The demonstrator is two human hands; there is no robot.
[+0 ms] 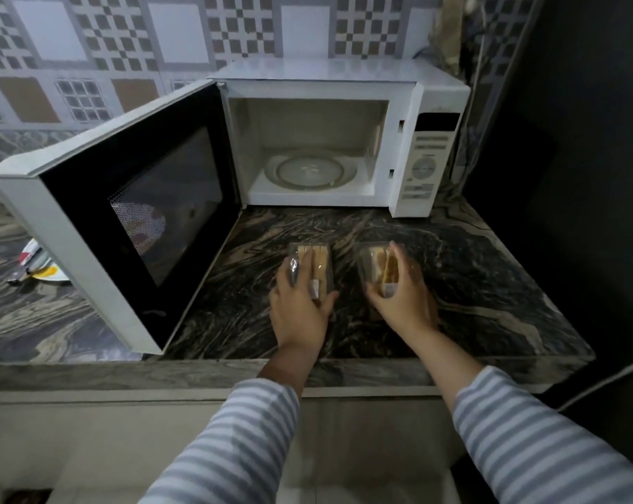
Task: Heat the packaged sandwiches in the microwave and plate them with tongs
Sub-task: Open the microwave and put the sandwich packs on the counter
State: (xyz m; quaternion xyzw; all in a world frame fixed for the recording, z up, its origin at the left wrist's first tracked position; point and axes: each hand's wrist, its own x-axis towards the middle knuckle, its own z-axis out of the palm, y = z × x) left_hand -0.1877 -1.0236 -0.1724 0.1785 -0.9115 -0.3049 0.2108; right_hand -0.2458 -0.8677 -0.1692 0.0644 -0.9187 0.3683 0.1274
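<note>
The packaged sandwiches sit side by side on the marbled bench (pixel 453 278), just in front of the open microwave (pixel 329 140), each in a clear plastic wedge box and each under one hand.

At the far left, past the swung-out microwave door (pixel 133 220), a plate (pixel 49 274) lies on the bench with something resting on it that may be the tongs; too little shows to tell. The door stands wide open and reaches out towards the near edge, close beside the left arm's path, so a lift that drifts left could knock an elbow or the box against it.

The left hand (pixel 300 307) has its grip curled over the left sandwich box (pixel 313 267), fingers over the top and thumb at the right side. The box is thin and glossy, so I judge a hard squeeze could pop its lid or crush the bread, while a loose hold could let it slip.

The right hand (pixel 404 292) grasps the right sandwich box (pixel 376 267) in the same way, fingers along its right flank.

Beyond, the glass turntable (pixel 309 170) is bare. Carrying both boxes in together through the one opening risks them bumping each other or the frame, and crowding the turntable could leave one jammed against the wall, so it would not turn
</note>
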